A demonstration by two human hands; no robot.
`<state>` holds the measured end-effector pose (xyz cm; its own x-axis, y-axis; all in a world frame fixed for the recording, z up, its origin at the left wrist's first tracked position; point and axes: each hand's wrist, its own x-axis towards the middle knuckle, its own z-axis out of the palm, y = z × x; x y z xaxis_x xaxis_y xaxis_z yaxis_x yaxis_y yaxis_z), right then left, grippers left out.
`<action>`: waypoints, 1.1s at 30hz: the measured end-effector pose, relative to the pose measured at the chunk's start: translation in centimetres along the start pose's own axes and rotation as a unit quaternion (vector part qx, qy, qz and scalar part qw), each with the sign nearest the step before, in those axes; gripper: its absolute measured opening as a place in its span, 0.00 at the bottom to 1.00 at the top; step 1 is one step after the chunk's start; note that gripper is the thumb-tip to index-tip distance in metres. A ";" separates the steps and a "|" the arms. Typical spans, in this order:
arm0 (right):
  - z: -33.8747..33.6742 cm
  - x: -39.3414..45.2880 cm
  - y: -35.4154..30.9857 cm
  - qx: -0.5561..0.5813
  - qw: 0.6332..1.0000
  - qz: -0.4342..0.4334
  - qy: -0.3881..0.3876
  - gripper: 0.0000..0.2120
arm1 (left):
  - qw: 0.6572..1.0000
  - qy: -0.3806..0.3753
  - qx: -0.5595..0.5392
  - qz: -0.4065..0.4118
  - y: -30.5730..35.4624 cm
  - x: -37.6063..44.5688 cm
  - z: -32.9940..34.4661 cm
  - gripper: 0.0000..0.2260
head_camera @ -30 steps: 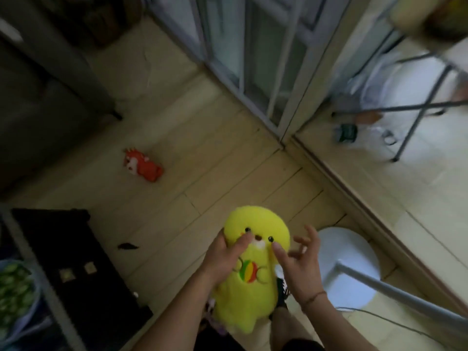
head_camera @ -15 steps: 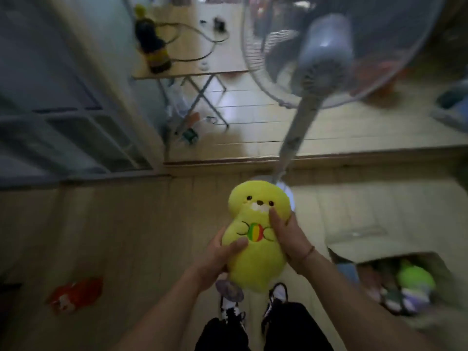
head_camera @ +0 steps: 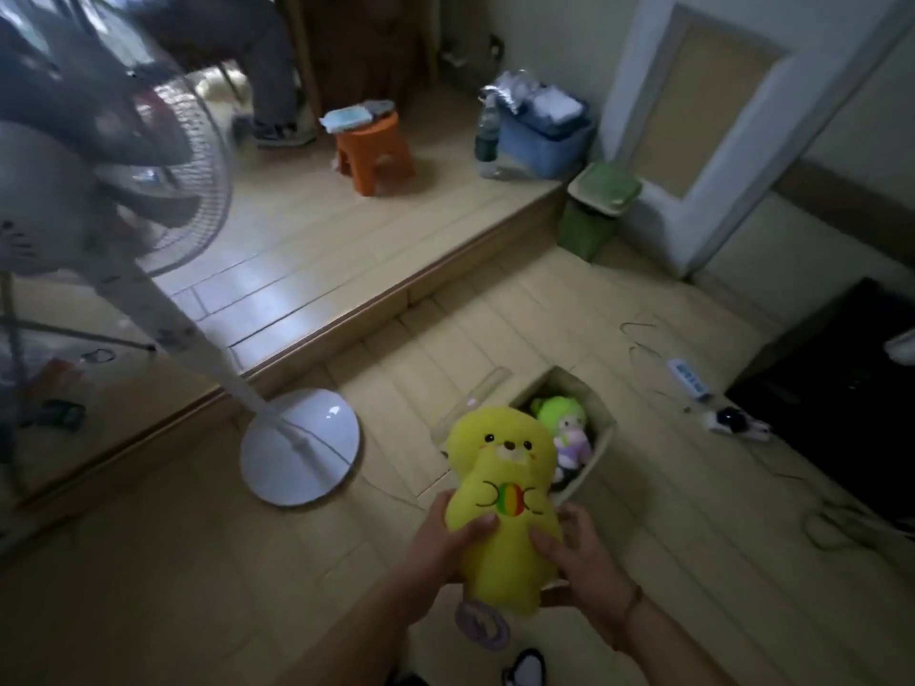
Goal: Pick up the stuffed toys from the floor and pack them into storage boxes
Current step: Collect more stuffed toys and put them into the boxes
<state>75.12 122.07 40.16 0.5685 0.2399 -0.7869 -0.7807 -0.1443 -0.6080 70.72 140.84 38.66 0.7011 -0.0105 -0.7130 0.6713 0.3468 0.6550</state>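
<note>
Both hands hold a yellow plush bear upright above the floor, just in front of an open cardboard box.

The left hand (head_camera: 445, 537) and right hand (head_camera: 577, 552) grip the yellow plush bear (head_camera: 502, 502) at its lower body — fingers curled round each side, thumbs pressed on its front (a striped ball is stitched on its belly). Behind it, the cardboard box (head_camera: 601, 440) sits on the wooden floor (head_camera: 198, 561) with a green-haired doll (head_camera: 564, 425) inside. A standing fan's round white base (head_camera: 299, 448) lies to the left; an orange stool (head_camera: 374, 153) stands on the raised platform beyond.
</note>
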 end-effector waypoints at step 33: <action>-16.6 20.5 -11.4 -0.624 0.775 0.066 -0.069 0.27 | 0.941 0.272 0.061 -0.189 -6.0 10.4 7.5 0.33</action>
<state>99.95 112.70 29.20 0.4049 0.2326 -0.8843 0.0794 -0.9724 -0.2194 75.81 131.64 29.15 0.2016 0.3828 -0.9015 0.8942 0.3036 0.3289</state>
